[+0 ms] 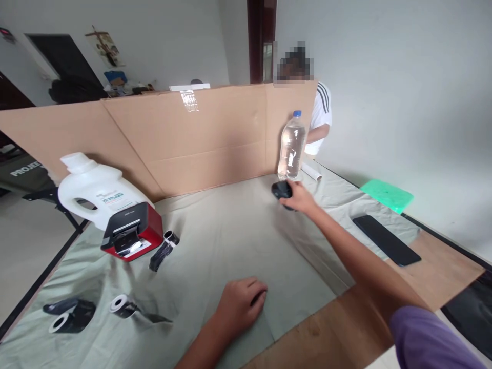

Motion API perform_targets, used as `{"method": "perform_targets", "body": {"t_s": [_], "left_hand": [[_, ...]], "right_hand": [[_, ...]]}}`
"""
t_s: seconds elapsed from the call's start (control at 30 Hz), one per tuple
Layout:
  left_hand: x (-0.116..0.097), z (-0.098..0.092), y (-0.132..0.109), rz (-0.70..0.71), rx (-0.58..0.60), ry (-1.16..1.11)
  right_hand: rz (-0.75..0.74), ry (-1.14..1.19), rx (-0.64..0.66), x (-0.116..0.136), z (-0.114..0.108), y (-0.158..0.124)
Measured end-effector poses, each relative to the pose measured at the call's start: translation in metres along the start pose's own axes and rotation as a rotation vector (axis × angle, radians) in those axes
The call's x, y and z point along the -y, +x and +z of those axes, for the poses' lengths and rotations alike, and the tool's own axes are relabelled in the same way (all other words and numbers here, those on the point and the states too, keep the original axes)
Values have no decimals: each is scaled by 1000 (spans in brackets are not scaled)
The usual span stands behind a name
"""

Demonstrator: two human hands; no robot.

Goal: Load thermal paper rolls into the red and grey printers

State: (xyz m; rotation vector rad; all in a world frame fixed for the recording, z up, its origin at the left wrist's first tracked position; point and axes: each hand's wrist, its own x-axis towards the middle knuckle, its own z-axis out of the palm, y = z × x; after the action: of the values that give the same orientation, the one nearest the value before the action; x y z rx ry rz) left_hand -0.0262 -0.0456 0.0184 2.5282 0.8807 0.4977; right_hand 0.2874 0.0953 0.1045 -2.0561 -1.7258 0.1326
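Observation:
My right hand [300, 199] reaches out over the far right part of the cloth. Its fingers are closed around a small black rounded object [282, 189], whose kind I cannot make out. Just behind it stands a clear plastic bottle [292, 146] with a blue cap, upright against the cardboard. My left hand [243, 303] rests on the cloth near the front edge, its fingers curled in loosely and nothing visible in them. Left of that hand lie black rolls with white cores [122, 306] and a thin black roll [164, 250] with a loose end.
A tall cardboard panel [207, 138] closes off the back. At the left stand a white jug [103, 187] and a red-and-black printer-like box [132, 230]. A black phone-like slab [386, 239] lies right, near a green plastic stool [387, 195]. A person [321, 115] is behind the panel.

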Motion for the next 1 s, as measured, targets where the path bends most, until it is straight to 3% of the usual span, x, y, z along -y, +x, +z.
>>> {"method": "perform_targets", "body": {"t_s": [0.13, 0.23, 0.33, 0.43, 0.53, 0.6, 0.67, 0.73, 0.83, 0.9, 0.93, 1.0], "left_hand": [[-2, 3, 1, 15, -24, 52], [0, 3, 1, 34, -51, 27], [1, 5, 2, 58, -68, 21], [0, 5, 2, 88, -96, -9], [-3, -9, -8, 142, -296, -49], [0, -36, -22, 155, -531, -1], [14, -78, -41, 107, -745, 69], [44, -131, -60, -111, -929, 64], [116, -205, -79, -532, -1214, -81], [168, -236, -83, -792, -1343, -334], [190, -245, -82, -908, -1334, -491], [223, -248, -78, -996, -1225, -682]], "right_hand": [[186, -94, -101, -86, -11, 46], [276, -123, -89, -122, -6, 62], [312, -125, -36, -136, 3, 70], [334, -118, 30, -134, 6, 74], [369, -239, 28, -115, 5, 75], [308, -354, -39, -87, 9, 72], [139, -395, -72, -43, 19, 65], [-104, -341, -18, 17, 37, 52], [-496, -61, 153, 128, 77, 32], [-661, 115, 265, 203, 108, 21], [-702, 165, 306, 237, 123, 17], [-717, 182, 377, 296, 149, 10]]}}
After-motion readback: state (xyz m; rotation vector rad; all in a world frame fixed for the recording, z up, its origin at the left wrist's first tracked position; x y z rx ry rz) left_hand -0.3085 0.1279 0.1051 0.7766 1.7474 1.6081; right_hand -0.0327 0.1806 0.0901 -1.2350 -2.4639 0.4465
